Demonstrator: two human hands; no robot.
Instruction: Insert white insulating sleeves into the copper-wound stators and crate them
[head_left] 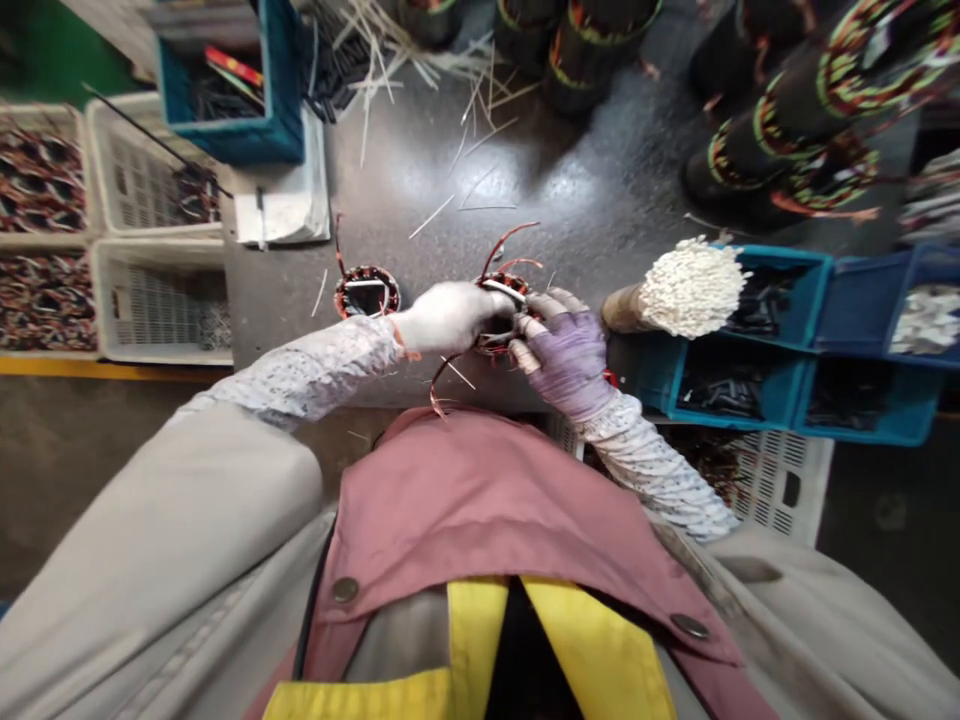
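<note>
Closing on a wound ring point(495, 346) near the bench's front edge, the left hand point(444, 316) curls narrowly round its 9 o'clock side, while the right hand point(566, 350), wrapped in purple, sets bent fingers against its 3 o'clock side; whether they pinch a wire I cannot tell. Take that ring as the clock's centre. Dark, scuffed metal makes the bench point(559, 215), glossy with glare towards 1 o'clock. A second ring point(367, 272) lies at 9, just beyond the left wrist. Pale strips point(431, 215) litter 11, thickest by the far edge. Black cylinders point(750, 150) crowd 2 o'clock. At 3 lies a white bundle point(694, 288), beside blue bins point(870, 430) stretching towards 4. At 10 stand a teal box point(232, 140) and, nearer, a pad point(289, 218) bearing a pen point(260, 217). Off the bench, pale crates point(161, 350) line 9 above a yellow rail point(112, 368), with brownish floor point(112, 440) showing between 8 and 9
</note>
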